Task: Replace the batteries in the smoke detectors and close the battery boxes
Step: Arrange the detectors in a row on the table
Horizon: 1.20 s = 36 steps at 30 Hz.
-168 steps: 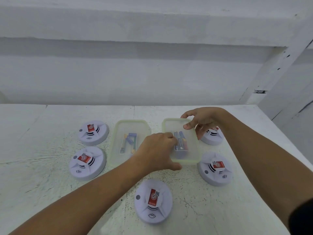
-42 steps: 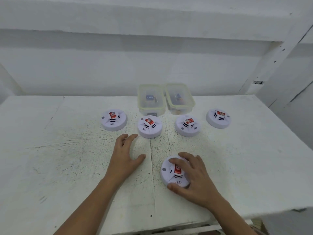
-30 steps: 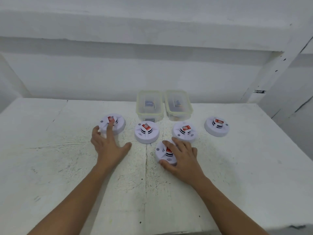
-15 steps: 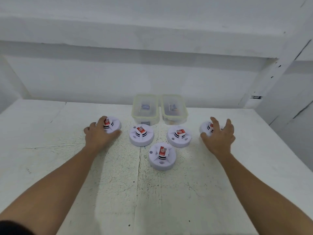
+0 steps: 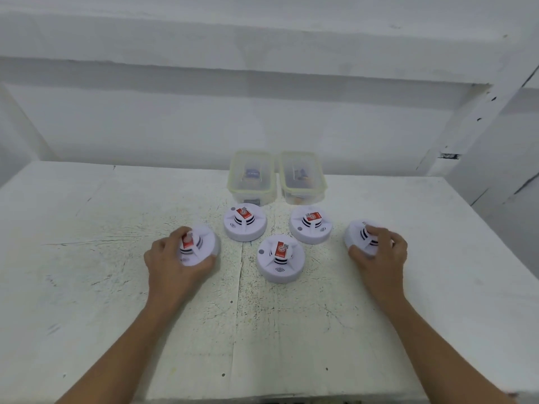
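Gripping a detector in each hand, you have your left hand [image 5: 172, 263] curled round the left detector [image 5: 205, 242], thumb at its near rim and fingers over its top beside the red label. Your right hand [image 5: 379, 258] is curled round the right detector [image 5: 354, 236], thumb at its near rim and fingers over the raised hub, hiding the label. Both detectors are about midway between the near and far edges of the counter [image 5: 116, 301]. The left one is slightly left of centre and the right one is nearer the right edge. Whether either is lifted clear of the surface cannot be told.

Between them stand three more, none touched. The front detector [image 5: 280, 262] is nearest you, and behind it the back-left detector [image 5: 245, 225] and back-right detector [image 5: 310, 228] sit side by side, apart. Each shows a red label on its hub.

Just behind that back pair, toward the far edge, the left box [image 5: 250, 196] and right box [image 5: 303, 196] stand side by side. Both are clear with yellowish rims and hold small dark and orange items too blurred to identify.
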### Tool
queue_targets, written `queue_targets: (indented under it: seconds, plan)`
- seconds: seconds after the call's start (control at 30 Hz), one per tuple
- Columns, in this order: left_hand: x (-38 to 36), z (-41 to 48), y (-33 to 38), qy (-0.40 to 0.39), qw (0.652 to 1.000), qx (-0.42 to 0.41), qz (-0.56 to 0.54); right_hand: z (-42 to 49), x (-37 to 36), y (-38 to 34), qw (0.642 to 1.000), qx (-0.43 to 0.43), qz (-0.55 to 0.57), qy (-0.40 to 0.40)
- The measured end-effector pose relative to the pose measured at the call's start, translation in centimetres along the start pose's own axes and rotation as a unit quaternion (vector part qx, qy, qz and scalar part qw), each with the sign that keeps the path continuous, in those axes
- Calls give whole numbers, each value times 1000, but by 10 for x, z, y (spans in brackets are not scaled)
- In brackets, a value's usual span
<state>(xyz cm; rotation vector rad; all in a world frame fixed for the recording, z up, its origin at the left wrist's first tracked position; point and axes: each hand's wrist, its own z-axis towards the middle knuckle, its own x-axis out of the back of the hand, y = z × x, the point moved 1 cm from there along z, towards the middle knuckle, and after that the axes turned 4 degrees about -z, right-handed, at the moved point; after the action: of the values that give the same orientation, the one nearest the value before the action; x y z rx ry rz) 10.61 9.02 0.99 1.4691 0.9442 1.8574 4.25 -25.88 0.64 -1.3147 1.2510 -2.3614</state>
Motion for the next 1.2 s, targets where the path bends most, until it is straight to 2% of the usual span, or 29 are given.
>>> queue_targets:
  seconds: [0.2, 0.4, 0.9, 1.2]
  plan:
    - [-15, -26, -2, -33, 998, -59, 20, -45, -8, -9, 995, 70, -6, -66]
    - [-16, -25, -8, -41, 995, -84, 45, -49, -10, -13, 987, 131, -30, -88]
    - [-16, -27, -6, -58, 992, -88, 63, -48, -14, -14, 979, 147, -121, -79]
    - [-15, -23, -10, -75, 986, -108, 106, -47, -11, -10, 979, 138, -123, -90]
